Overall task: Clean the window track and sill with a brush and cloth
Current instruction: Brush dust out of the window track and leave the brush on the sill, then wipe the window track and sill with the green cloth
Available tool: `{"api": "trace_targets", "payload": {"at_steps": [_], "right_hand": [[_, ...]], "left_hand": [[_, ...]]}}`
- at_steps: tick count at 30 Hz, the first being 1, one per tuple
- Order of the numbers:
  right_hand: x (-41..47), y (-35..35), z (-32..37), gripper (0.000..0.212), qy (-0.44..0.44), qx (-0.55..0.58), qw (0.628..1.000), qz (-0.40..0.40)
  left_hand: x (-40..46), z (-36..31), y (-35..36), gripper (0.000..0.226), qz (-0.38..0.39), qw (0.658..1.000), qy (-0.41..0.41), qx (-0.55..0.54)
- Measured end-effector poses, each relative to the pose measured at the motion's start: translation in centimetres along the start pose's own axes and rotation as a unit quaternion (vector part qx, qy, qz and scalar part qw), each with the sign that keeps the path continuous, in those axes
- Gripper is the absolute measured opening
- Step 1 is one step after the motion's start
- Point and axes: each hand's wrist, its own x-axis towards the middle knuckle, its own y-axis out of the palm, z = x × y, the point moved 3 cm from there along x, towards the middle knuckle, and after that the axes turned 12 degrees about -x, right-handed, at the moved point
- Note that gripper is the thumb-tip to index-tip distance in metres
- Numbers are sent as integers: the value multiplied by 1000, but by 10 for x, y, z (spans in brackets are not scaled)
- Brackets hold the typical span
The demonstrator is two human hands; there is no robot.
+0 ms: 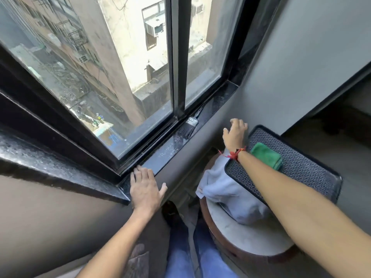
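Observation:
A black paint brush (189, 126) lies on the dusty black stone sill (170, 146), bristles toward me, beside the window track (160, 135). My left hand (145, 189) rests flat on the sill's near edge, fingers spread, holding nothing. My right hand (234, 135) hovers open in the air below the sill, to the right of the brush, apart from it. A folded green cloth (267, 155) lies on a patterned dark tray (301, 167) just right of my right wrist.
The tray sits tilted on a round stool (245, 243) with a grey cloth (226, 193) draped under it. Sliding glass panes in black frames (177, 67) stand shut above the track. A grey wall (291, 67) closes the right side. My legs are below.

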Motion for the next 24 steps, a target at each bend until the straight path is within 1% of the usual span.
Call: {"api": "trace_targets", "payload": {"at_steps": [3, 5, 6, 8, 10, 11, 13, 16, 18, 19, 20, 21, 22, 24], "right_hand": [[-39, -26, -58, 36, 99, -42, 991, -76], [-63, -37, -87, 41, 183, -54, 977, -96], [-73, -40, -98, 47, 232, -50, 967, -90], [-85, -42, -111, 65, 323, -10, 945, -55], [-94, -41, -117, 80, 385, 45, 922, -13], [-97, -40, -119, 85, 402, 66, 913, 3], [-99, -38, -120, 87, 421, 107, 900, 20], [-97, -38, -120, 80, 455, 201, 867, 25], [-91, -40, -118, 72, 465, 255, 848, 16], [-87, -42, -114, 70, 463, 263, 847, 2], [-82, -45, -108, 68, 448, 254, 857, -21], [-75, -48, -97, 63, 414, 247, 875, -49], [-68, -52, -85, 57, 359, 254, 895, -77], [-52, -53, -50, 41, 217, 286, 928, -102]], "left_hand": [[-4, -1, -7, 78, 9, 1000, 7, 0], [-6, -1, -11, 79, 12, 1000, 10, 1], [-7, -2, -12, 80, 12, 1000, 9, 1], [-9, -2, -15, 83, 7, 1000, 8, 1], [-10, -2, -17, 83, 4, 1000, 8, -2], [-10, -3, -17, 84, 4, 1000, 8, -2], [-10, -4, -18, 84, 5, 1000, 8, -2], [-9, -2, -17, 83, 1, 1000, 12, -12], [-9, -1, -17, 83, -3, 1000, 15, -15], [-10, -1, -17, 83, -3, 1000, 14, -15], [-10, -2, -17, 83, -4, 1000, 14, -16], [-10, -2, -17, 83, -4, 1000, 14, -18], [-11, -3, -17, 83, -4, 1000, 15, -21], [-10, -1, -16, 81, -3, 1000, 15, -25]]}}
